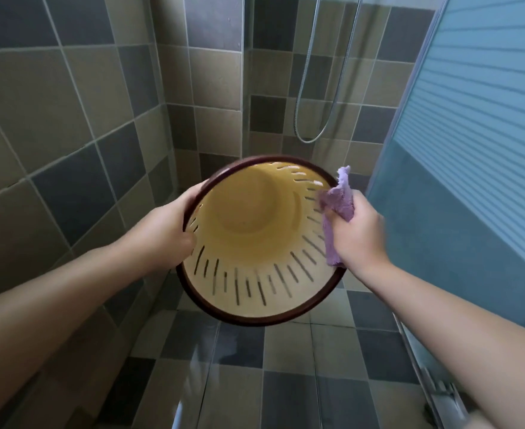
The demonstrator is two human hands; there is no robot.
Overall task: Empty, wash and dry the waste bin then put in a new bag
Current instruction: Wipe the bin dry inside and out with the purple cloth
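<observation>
**A:** so where's the waste bin (255, 239) at right now?

**B:** You've got it up off the floor, tipped so the open mouth faces you. You can see right down the yellow inside to the bottom, slots all around the wall, dark brown rim on top. Nothing in it, no bag.

**A:** and your hands?

**B:** Your left hand (165, 233) grips the rim on the left side, thumb hooked over onto the inside wall, fingers wrapped round the outside. Your right hand (357, 233) is curled tight round a purple cloth (337, 209), bunched up in the fist. The cloth lies against the right side of the rim, part of it hanging down over the inner wall, one corner sticking up above the hand.

**A:** what's around you?

**B:** Shower corner, basically. Tiled walls (69, 119) in beige and grey checks, same sort of tiles on the floor (286, 366), which looks wet and shiny. A shower hose (314, 131) loops down the back wall, and a frosted blue glass door (471, 150) stands on your right.
</observation>
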